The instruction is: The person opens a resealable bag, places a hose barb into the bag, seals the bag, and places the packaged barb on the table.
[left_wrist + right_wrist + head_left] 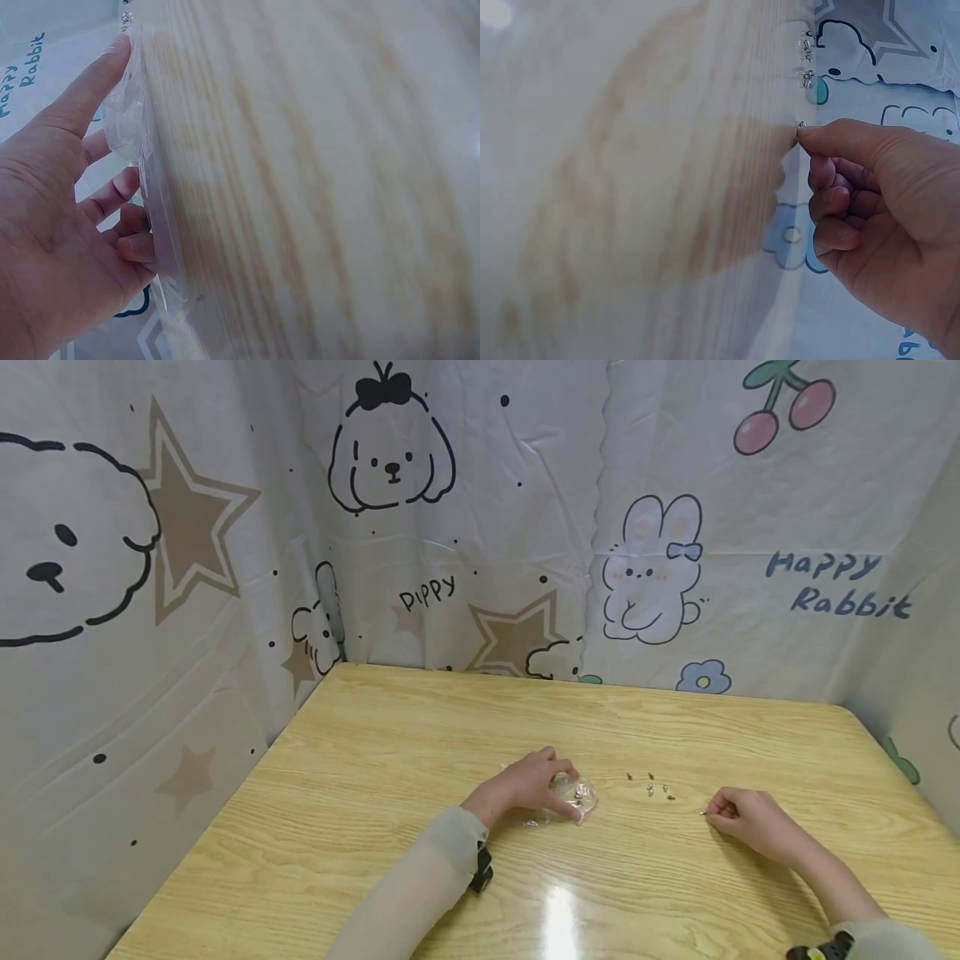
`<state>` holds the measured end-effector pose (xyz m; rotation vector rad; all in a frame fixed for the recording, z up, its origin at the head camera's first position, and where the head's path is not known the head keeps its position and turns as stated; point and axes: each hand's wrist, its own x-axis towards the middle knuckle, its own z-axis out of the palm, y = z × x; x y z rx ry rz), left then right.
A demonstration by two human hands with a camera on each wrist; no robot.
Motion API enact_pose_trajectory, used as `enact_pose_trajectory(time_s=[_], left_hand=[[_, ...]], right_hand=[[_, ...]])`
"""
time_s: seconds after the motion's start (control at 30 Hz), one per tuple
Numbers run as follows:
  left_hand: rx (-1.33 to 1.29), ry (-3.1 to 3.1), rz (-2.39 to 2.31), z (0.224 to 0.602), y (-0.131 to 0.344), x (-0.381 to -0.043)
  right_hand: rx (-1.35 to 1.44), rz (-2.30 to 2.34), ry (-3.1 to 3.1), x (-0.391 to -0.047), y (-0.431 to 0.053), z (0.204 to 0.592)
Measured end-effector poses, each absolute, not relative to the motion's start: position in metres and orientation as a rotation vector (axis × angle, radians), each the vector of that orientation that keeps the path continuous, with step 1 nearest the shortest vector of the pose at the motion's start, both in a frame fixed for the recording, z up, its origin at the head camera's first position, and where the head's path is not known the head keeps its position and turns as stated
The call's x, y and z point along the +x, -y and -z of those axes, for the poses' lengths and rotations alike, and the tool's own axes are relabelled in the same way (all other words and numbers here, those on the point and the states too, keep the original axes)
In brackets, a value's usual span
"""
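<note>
My left hand [534, 785] holds a crumpled clear plastic bag [587, 802] against the table, thumb and bent fingers around it. A few small shiny pieces show inside the bag. In the left wrist view, the thumb of the left hand [67, 180] stretches along the bag [161, 225]. To the right, my right hand [753, 822] pinches a tiny metal piece [703, 813] between thumb and index finger, just at the tabletop. Its other fingers are curled in, as the right wrist view shows. The piece [801, 126] is too small to tell its kind.
Several small metal pieces [650, 790] lie loose on the wooden table [420, 735] between the hands. Printed curtains [480, 527] hang behind the table and along its left and right sides. A bright reflection shows near the table's front.
</note>
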<state>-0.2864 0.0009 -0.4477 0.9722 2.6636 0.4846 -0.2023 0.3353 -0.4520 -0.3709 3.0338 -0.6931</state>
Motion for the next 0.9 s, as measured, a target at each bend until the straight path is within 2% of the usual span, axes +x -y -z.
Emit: enact_pose_trajectory(time_s=[0.9], left_hand=[[0.965, -2.673, -0.481, 0.450, -0.002, -0.288]], right_hand=[[-0.435, 0.702, -2.997, -0.213, -0.328, 0.453]])
